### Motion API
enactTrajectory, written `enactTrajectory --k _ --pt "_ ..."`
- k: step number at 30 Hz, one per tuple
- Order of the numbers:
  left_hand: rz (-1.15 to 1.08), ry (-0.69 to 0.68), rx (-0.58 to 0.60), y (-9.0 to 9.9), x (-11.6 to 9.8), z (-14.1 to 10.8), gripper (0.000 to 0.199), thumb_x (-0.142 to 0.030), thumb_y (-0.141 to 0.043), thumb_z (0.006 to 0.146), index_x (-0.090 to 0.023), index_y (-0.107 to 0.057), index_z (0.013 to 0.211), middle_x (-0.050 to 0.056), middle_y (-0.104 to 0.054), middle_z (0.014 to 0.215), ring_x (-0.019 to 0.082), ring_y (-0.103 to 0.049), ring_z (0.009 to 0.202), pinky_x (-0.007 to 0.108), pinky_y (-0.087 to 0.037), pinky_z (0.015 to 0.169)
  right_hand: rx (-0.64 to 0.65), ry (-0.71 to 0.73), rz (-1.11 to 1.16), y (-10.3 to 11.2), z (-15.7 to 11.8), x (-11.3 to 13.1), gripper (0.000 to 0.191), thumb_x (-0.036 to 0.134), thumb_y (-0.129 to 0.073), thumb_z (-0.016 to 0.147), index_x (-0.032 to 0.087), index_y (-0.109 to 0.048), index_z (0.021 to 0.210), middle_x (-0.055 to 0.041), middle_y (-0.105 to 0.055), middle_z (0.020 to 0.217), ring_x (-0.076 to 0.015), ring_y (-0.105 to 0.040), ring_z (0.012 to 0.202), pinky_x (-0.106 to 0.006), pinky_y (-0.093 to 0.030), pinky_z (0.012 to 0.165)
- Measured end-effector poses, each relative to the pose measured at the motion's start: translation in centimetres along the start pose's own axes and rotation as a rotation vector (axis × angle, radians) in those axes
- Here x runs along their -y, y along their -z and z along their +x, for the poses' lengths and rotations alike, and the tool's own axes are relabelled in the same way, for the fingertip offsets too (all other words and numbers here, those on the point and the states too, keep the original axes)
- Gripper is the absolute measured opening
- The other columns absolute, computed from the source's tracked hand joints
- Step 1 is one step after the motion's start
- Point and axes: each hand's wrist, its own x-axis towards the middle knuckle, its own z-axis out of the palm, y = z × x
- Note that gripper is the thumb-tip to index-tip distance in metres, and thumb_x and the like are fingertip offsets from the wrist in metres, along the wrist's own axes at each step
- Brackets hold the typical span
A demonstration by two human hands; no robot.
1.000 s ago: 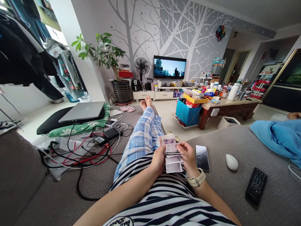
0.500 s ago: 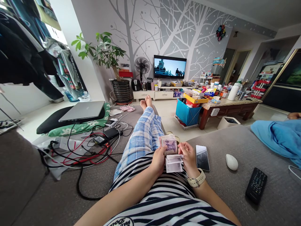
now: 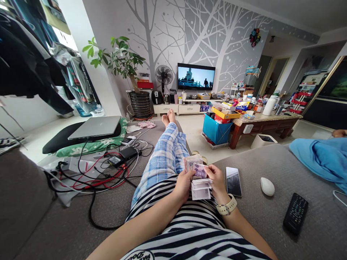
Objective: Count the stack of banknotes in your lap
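Above my lap, my left hand [image 3: 184,183] is closed round a stack of purple banknotes [image 3: 190,164], its thumb lying across the front note. My right hand [image 3: 217,177], with a cream watch [image 3: 227,205] on the wrist, pinches the corner of one banknote [image 3: 200,171] and bends it away from the stack. Below, several folded-down banknotes [image 3: 200,193] hang between the two hands. Which of my fingers bear these lower notes is partly hidden. A phone [image 3: 233,181] lies on the sofa just right of my right hand.
On the grey sofa [image 3: 255,231] lie a white mouse [image 3: 267,186] and a black remote [image 3: 295,213] to the right. Tangled cables [image 3: 108,173] and a laptop [image 3: 94,128] lie on the left. Beyond my legs stand a blue storage box [image 3: 217,130] and a loaded coffee table [image 3: 260,124].
My right hand has drawn the top corner of the front banknote forward and down, so the note behind it shows. Its fingers now pinch that note. The picture on the television has shifted.
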Motion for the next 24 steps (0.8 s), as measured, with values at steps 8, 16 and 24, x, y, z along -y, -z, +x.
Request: enactTrajectory --k 8,16,24 --pt "-0.049 0.001 0.119 0.28 0.44 0.47 0.028 -0.033 -0.068 0.07 -0.01 -0.069 0.085 0.007 -0.072 0.077 0.019 -0.066 0.071 0.03 -0.051 0.072 -0.001 0.019 0.01 0.16 0.0 -0.25 0.037 0.048 -0.069 0.075 0.017 -0.05 0.064 0.0033 -0.044 0.06 -0.0095 -0.038 0.058 -0.022 -0.032 0.055" --pt "-0.012 -0.017 0.109 0.53 0.6 0.72 0.026 -0.033 -0.067 0.07 -0.012 -0.07 0.085 0.006 -0.072 0.079 0.019 -0.064 0.071 0.029 -0.05 0.071 0.021 0.042 -0.002 0.2 -0.13 0.08 0.037 0.048 -0.068 0.076 0.017 -0.051 0.064 0.0031 -0.043 0.06 -0.0095 -0.037 0.058 -0.022 -0.031 0.054" --pt "-0.012 -0.002 0.112 0.32 0.35 0.38 0.027 -0.032 -0.064 0.07 -0.011 -0.069 0.087 0.007 -0.072 0.08 0.019 -0.065 0.074 0.031 -0.05 0.075 0.018 0.043 0.015 0.12 -0.22 0.21 0.031 0.046 -0.068 0.076 0.016 -0.058 0.071 0.0013 -0.053 0.066 -0.0108 -0.044 0.061 -0.022 -0.037 0.058"
